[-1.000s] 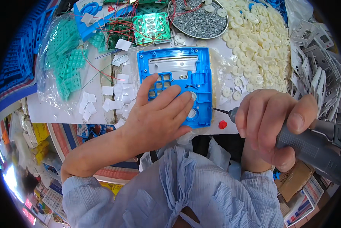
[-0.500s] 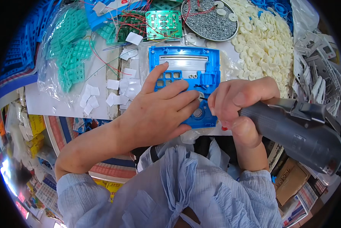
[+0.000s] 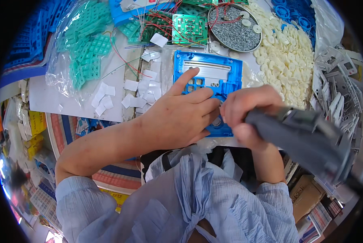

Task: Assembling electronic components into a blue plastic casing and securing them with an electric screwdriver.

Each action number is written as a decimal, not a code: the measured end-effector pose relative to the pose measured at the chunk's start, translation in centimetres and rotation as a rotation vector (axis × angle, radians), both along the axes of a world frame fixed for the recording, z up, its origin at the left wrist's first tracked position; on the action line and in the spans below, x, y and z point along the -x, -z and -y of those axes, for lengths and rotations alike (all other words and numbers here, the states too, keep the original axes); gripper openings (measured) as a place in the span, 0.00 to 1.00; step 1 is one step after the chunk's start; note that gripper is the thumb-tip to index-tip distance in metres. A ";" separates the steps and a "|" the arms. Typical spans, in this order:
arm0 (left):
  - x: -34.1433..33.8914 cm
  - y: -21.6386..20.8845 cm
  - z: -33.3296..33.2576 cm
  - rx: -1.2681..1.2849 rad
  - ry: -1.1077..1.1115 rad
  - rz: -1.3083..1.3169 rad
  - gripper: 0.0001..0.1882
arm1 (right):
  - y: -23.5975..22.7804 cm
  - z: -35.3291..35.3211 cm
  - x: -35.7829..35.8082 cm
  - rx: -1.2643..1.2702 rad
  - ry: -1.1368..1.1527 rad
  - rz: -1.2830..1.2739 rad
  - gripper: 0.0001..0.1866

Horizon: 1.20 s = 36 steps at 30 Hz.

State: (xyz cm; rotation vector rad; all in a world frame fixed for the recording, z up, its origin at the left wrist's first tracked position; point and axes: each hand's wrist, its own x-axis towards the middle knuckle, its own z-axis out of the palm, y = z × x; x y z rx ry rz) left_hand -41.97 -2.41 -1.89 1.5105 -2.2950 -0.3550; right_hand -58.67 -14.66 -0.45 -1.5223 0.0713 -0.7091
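Screwdriver [image 3: 288, 128] moved inward over casing [image 3: 231, 86] on white tabletop [image 3: 47, 95].

casing [image 3: 231, 84] | behind: circuit board [image 3: 189, 29] | right: discs [image 3: 284, 60] | left: paper pieces [image 3: 143, 86]

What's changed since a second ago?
The right hand, with its dark power driver, moved left from beside the right edge of the blue housing to overlap its right side; the driver's tip and a small red piece are now out of sight. The scene sits farther right in view. Nothing was released. The left hand stays on the housing; the circuit board and cream discs lie unchanged.
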 end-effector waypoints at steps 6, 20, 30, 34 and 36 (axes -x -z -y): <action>-1.2 -1.2 -1.8 0.110 -0.139 -0.129 0.20 | -4.4 6.0 2.9 0.052 0.011 0.181 0.35; -10.1 0.8 -6.7 0.235 -0.902 -0.001 0.04 | -4.2 -0.3 3.6 0.580 0.685 0.034 0.15; -14.8 -0.2 -1.7 0.267 -0.962 -0.027 0.05 | -4.2 1.2 1.1 0.601 0.417 -0.313 0.09; -18.8 1.2 -3.9 0.292 -1.002 0.046 0.07 | -3.7 2.2 1.9 0.576 0.391 -0.325 0.10; -18.8 1.2 -4.4 0.181 -0.983 0.078 0.09 | -3.9 2.9 2.1 0.586 0.424 -0.356 0.11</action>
